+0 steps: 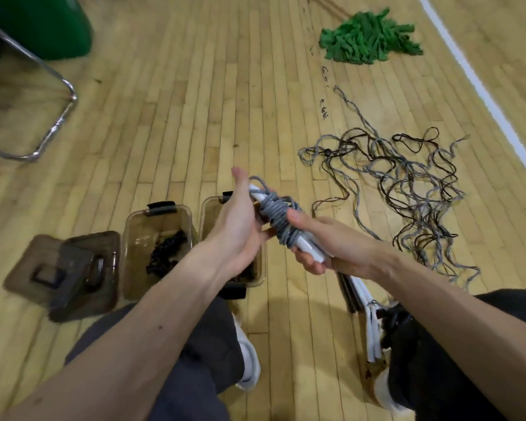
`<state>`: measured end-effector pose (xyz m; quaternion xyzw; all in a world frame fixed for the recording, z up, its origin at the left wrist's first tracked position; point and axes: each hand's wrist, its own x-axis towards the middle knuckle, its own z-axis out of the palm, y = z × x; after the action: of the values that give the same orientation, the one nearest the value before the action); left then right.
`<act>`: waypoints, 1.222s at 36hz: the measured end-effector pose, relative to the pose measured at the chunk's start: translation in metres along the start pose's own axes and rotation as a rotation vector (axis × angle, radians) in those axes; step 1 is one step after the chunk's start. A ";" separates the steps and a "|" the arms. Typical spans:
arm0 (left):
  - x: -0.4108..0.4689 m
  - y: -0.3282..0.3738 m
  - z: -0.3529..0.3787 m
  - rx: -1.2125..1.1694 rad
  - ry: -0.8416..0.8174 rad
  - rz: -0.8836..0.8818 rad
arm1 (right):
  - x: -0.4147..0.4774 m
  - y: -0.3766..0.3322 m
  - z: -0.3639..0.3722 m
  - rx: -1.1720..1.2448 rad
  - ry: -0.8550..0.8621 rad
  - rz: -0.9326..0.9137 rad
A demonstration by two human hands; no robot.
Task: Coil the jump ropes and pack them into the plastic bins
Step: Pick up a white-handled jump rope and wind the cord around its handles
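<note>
On the floor just ahead, side by side: left bin (127, 253) with a coiled rope (167, 250) in it, right bin (205, 214) partly under the hands. Left of both, stacked lids (67, 268). Above the right bin, a wound rope (278, 220) between left hand (240, 226) and right hand (331, 241). Right of these, a tangle of ropes (407, 183); well behind it, a rope pile (368, 38).

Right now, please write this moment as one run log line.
left hand, right hand: holding grey rope bundle | bin: black rope inside | floor: loose ropes
</note>
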<state>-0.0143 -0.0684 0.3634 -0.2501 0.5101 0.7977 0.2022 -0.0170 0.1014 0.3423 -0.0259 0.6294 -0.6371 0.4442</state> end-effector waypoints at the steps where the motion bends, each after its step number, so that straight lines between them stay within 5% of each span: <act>1: -0.004 0.005 -0.010 0.073 -0.006 0.011 | 0.010 -0.004 0.010 -0.021 -0.013 0.016; 8: -0.017 0.034 -0.137 0.572 0.054 -0.021 | 0.096 -0.017 0.098 -0.186 -0.070 0.098; 19: 0.042 -0.069 -0.300 0.235 0.450 -0.172 | 0.237 0.080 0.194 -0.506 0.016 0.369; 27: 0.127 -0.075 -0.346 0.297 0.519 -0.154 | 0.333 0.102 0.190 -0.889 0.249 0.173; 31: 0.169 -0.085 -0.361 0.383 0.678 -0.151 | 0.372 0.108 0.180 -1.222 0.101 0.040; 35: 0.198 -0.100 -0.372 0.368 0.722 -0.179 | 0.400 0.115 0.174 -1.140 -0.090 0.218; 44: 0.219 -0.109 -0.375 0.400 0.756 -0.201 | 0.421 0.121 0.168 -1.121 -0.169 0.364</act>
<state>-0.0524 -0.3533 0.0206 -0.5288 0.6658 0.5120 0.1222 -0.1071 -0.2591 0.0558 -0.1989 0.8265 -0.1171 0.5135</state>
